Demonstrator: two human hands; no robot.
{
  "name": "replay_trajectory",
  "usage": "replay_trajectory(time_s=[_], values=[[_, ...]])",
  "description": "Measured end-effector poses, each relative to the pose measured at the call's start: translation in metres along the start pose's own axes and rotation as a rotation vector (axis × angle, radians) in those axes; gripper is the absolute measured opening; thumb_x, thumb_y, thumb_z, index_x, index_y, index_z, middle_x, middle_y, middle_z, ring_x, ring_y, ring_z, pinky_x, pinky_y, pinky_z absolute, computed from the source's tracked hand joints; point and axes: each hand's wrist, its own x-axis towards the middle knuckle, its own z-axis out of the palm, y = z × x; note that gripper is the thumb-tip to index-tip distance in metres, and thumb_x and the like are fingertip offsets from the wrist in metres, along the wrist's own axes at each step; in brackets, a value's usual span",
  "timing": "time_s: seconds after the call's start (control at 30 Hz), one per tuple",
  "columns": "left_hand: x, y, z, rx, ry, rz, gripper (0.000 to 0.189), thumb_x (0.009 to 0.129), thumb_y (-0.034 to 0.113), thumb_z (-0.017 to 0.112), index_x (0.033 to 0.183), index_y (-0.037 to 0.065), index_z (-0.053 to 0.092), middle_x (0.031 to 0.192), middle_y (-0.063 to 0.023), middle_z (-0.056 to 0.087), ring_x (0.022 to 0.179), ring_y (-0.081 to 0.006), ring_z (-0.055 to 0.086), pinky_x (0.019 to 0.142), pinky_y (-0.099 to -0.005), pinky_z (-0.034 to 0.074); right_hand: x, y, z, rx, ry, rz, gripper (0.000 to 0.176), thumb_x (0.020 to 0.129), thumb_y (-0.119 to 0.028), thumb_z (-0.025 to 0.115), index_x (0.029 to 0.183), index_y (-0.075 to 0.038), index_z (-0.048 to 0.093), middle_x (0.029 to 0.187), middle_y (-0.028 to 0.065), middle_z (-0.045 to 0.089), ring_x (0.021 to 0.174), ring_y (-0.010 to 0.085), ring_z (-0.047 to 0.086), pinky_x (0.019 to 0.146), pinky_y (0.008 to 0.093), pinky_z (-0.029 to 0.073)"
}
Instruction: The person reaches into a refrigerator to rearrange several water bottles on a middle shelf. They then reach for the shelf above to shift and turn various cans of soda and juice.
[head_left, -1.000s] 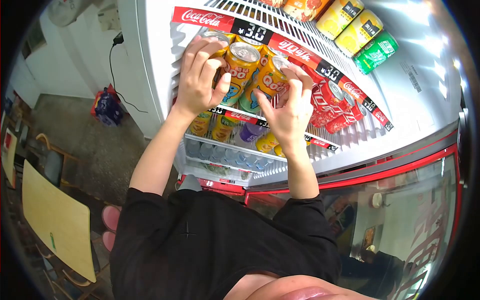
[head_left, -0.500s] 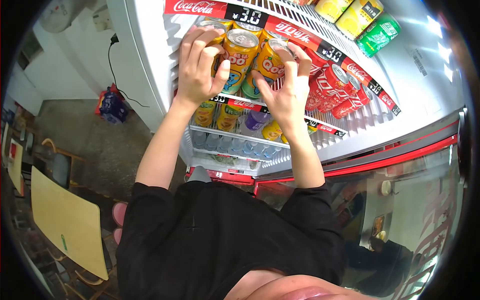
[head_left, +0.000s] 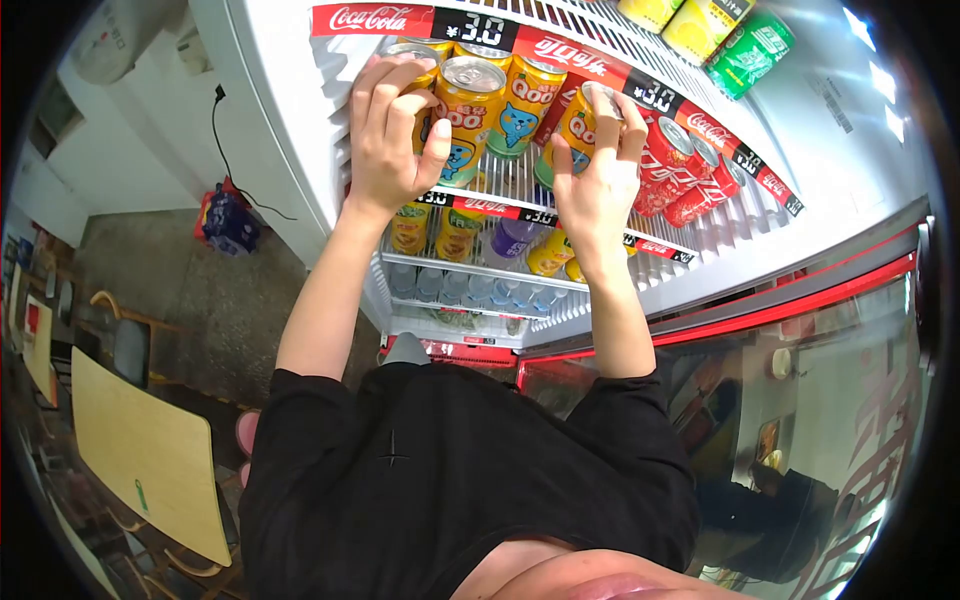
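Yellow Qoo drink cans stand upright on a wire shelf of an open drinks fridge. My left hand (head_left: 385, 150) curls over a can (head_left: 425, 58) at the shelf's left end, its thumb beside the front Qoo can (head_left: 470, 110). That front can shows its blue cartoon figure. Farther right, my right hand (head_left: 600, 185) has its fingers over the top and its thumb at the side of another Qoo can (head_left: 577, 128), which leans slightly. Behind, between the hands, one Qoo can (head_left: 520, 105) stands untouched. Red Coca-Cola cans (head_left: 665, 150) sit right of my right hand.
A price strip (head_left: 570, 55) crosses above the hands; yellow cans and a green can (head_left: 752, 52) stand on the shelf above. Lower shelves hold yellow cans (head_left: 458, 235) and bottles (head_left: 452, 288). The fridge door (head_left: 800, 400) is open at right. A wooden table (head_left: 150, 450) stands at left.
My right hand has moved right with its Qoo can, widening the gap from the front can and exposing the can behind. My left hand has barely moved.
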Motion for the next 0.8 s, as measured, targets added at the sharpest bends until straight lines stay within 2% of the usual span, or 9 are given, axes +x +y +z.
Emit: replay_trajectory(time_s=[0.07, 0.27, 0.37, 0.4, 0.5, 0.57, 0.6, 0.73, 0.8], values=[[0.0, 0.001, 0.0, -0.007, 0.001, -0.003, 0.024, 0.096, 0.023, 0.06, 0.108, 0.003, 0.055, 0.128, -0.0172, 0.063, 0.124, -0.0398, 0.055, 0.11, -0.0545, 0.039, -0.002, 0.002, 0.0, -0.049, 0.003, -0.007, 0.07, 0.08, -0.008, 0.083, 0.144, -0.011, 0.054, 0.142, 0.0165, 0.05, 0.127, 0.0372, 0.051, 0.106, 0.0474, 0.045], [0.001, 0.002, 0.001, 0.003, 0.007, -0.007, 0.028, 0.09, 0.008, 0.059, 0.117, 0.003, 0.055, 0.127, -0.0154, 0.064, 0.125, -0.0386, 0.055, 0.11, -0.0535, 0.039, 0.0, 0.005, 0.007, -0.14, 0.18, -0.099, 0.056, 0.076, -0.01, 0.084, 0.129, -0.009, 0.066, 0.134, 0.0186, 0.052, 0.124, 0.0433, 0.047, 0.104, 0.0526, 0.043], [0.0, 0.001, 0.0, 0.026, 0.0, -0.01, 0.036, 0.086, 0.002, 0.058, 0.122, 0.002, 0.06, 0.128, -0.0139, 0.064, 0.125, -0.0374, 0.055, 0.111, -0.0521, 0.039, -0.006, 0.004, 0.006, -0.024, 0.375, -0.225, 0.047, 0.075, -0.009, 0.085, 0.118, -0.011, 0.069, 0.126, 0.017, 0.055, 0.12, 0.0419, 0.049, 0.102, 0.0522, 0.042], [0.001, 0.001, -0.001, 0.039, -0.007, -0.011, 0.038, 0.085, 0.0, 0.057, 0.123, 0.002, 0.062, 0.128, -0.0134, 0.064, 0.125, -0.0369, 0.055, 0.111, -0.0516, 0.039, -0.019, 0.01, 0.012, 0.037, 0.411, -0.226, 0.038, 0.074, -0.007, 0.085, 0.109, -0.012, 0.069, 0.117, 0.0138, 0.058, 0.114, 0.0368, 0.052, 0.098, 0.0496, 0.043], [0.003, 0.006, -0.002, 0.064, -0.024, -0.024, 0.041, 0.083, -0.005, 0.057, 0.122, 0.004, 0.068, 0.127, -0.0121, 0.064, 0.124, -0.0358, 0.056, 0.111, -0.05, 0.04, -0.026, 0.013, 0.016, 0.407, 0.307, -0.319, 0.021, 0.08, -0.005, 0.082, 0.095, -0.006, 0.068, 0.089, 0.0078, 0.064, 0.076, 0.0221, 0.062, 0.067, 0.0346, 0.051], [0.003, 0.005, -0.001, 0.059, -0.022, -0.034, 0.043, 0.082, -0.007, 0.058, 0.121, 0.005, 0.069, 0.126, -0.0113, 0.064, 0.123, -0.0352, 0.056, 0.11, -0.0494, 0.04, -0.032, 0.015, 0.012, 0.669, -0.022, -0.183, 0.013, 0.084, -0.005, 0.081, 0.086, -0.003, 0.068, 0.07, 0.0042, 0.062, 0.052, 0.0132, 0.057, 0.048, 0.0274, 0.045], [0.002, 0.005, -0.001, 0.056, -0.021, -0.04, 0.044, 0.082, -0.009, 0.059, 0.121, 0.006, 0.07, 0.126, -0.011, 0.064, 0.122, -0.0349, 0.057, 0.11, -0.0491, 0.04, -0.03, 0.017, 0.019, 0.721, -0.007, -0.224, 0.016, 0.087, -0.007, 0.08, 0.078, -0.004, 0.067, 0.059, 0.0022, 0.06, 0.043, 0.0086, 0.052, 0.043, 0.0255, 0.041], [0.002, 0.004, 0.002, 0.058, 0.004, -0.032, 0.048, 0.08, -0.009, 0.062, 0.124, 0.009, 0.07, 0.125, -0.0091, 0.063, 0.122, -0.0332, 0.057, 0.111, -0.0493, 0.041, -0.028, 0.022, 0.012, 0.817, -0.394, -0.035, 0.019, 0.088, -0.012, 0.08, 0.076, -0.004, 0.068, 0.057, 0.0002, 0.061, 0.049, 0.0042, 0.054, 0.045, 0.023, 0.039], [0.0, 0.001, 0.003, 0.055, 0.004, -0.037, 0.052, 0.077, -0.006, 0.064, 0.126, 0.013, 0.07, 0.125, -0.0074, 0.062, 0.124, -0.0315, 0.056, 0.112, -0.0519, 0.042, -0.027, 0.023, 0.01, 0.841, -0.477, 0.005, 0.019, 0.089, -0.012, 0.08, 0.077, -0.003, 0.069, 0.058, -0.001, 0.061, 0.05, 0.0032, 0.054, 0.046, 0.0226, 0.04]])
